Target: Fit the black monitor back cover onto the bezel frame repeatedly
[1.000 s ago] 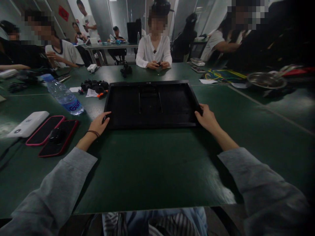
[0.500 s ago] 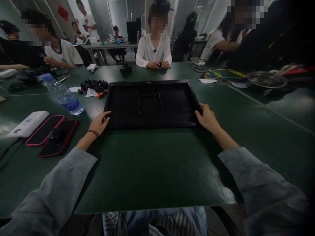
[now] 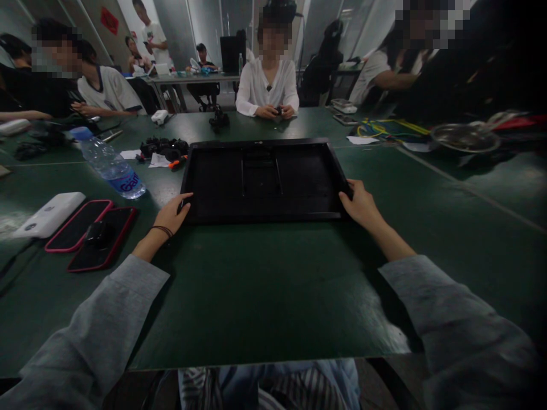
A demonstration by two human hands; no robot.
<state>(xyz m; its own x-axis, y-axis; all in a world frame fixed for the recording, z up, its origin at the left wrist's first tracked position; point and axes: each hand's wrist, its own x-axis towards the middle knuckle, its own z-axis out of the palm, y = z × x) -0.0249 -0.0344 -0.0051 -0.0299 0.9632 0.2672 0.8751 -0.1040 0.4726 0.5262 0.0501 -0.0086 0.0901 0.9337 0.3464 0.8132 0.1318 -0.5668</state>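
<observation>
A black, shallow, rectangular tray-like panel (image 3: 303, 176) with a raised rim lies before me on the green table. A small light logo is on its far rim, and a thin metal wire frame stands out near its middle. My left hand (image 3: 173, 212) is closed around the near part of its left edge, thumb on top. On the opposite side my right hand (image 3: 360, 204) grips the right edge the same way. The fingers beneath the rim are hidden on both sides.
To the left are a water bottle (image 3: 113, 165), a white power bank (image 3: 50, 215) and two red-edged phones (image 3: 105, 245). Black gear (image 3: 164, 149) sits behind. A metal bowl (image 3: 465, 139) and yellow cables (image 3: 384, 128) lie right. Across the table sits a person (image 3: 267, 85) in white.
Both hands and the tray-like panel stay where they were. At the far left, a seated person has shifted head and hands slightly.
</observation>
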